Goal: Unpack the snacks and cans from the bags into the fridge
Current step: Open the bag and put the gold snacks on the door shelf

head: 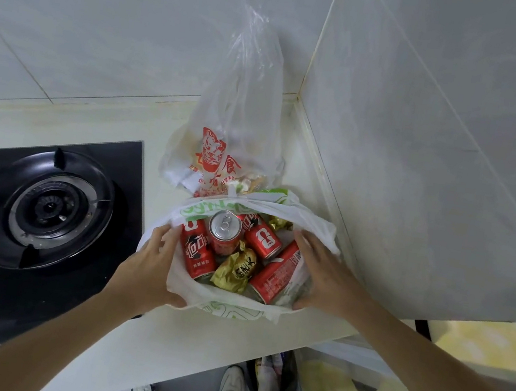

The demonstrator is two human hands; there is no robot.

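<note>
Step in hand, by the look of it: opening the white bag with green print wide enough to lift the contents out. Sitting on the pale bench, near its front edge, just right of the black gas hob and touching a second, clear bag with red print that stands behind it against the tiled corner. Left hand gripping the left rim of the white bag, fingers curled over the plastic; right hand spread against the right side, fingers mostly straight, pressing the plastic outward, though whether the thumb pinches the rim cannot be told. Inside, in plain sight: several red cans, one upright with its silver top showing, the rest leaning, and gold-wrapped snacks wedged between them. Best done by keeping the left rim pulled low and outward, then freeing the right hand for the upright can first, since that one offers a clean grip round its body. Worth watching: leaning cans likely to roll and slump once a neighbour goes, and a bag this near the edge liable to slide off if tugged forward. No fridge in view.
</note>
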